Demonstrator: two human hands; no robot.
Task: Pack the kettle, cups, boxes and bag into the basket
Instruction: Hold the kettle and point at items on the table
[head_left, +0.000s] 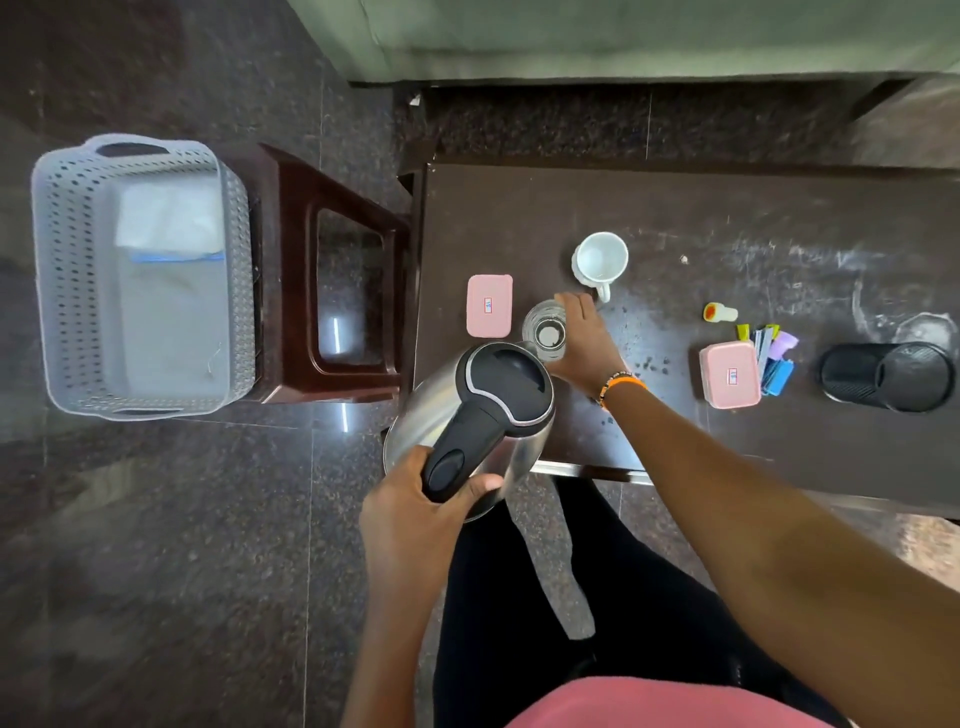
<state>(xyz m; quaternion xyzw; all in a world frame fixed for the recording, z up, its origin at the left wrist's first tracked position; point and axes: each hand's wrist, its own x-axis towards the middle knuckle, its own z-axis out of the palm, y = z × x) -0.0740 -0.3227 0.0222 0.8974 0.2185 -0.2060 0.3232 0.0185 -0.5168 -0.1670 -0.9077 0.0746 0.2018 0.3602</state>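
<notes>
Left grip (415, 499) holds one kettle (467, 415); right grip (582, 338) clasps one glass (545, 332); two pink boxes (489, 305).

My left hand (415, 499) grips the black handle of a steel electric kettle (467, 415) at the dark table's (727, 218) edge; my right hand (584, 338) holds a clear glass cup (543, 332) beside a pink lidded box (489, 305).

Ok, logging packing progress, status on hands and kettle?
Left hand grips kettle handle, kettle lifted at table edge. Right hand on glass cup. Basket holds only the bag; nothing in the way.
</notes>
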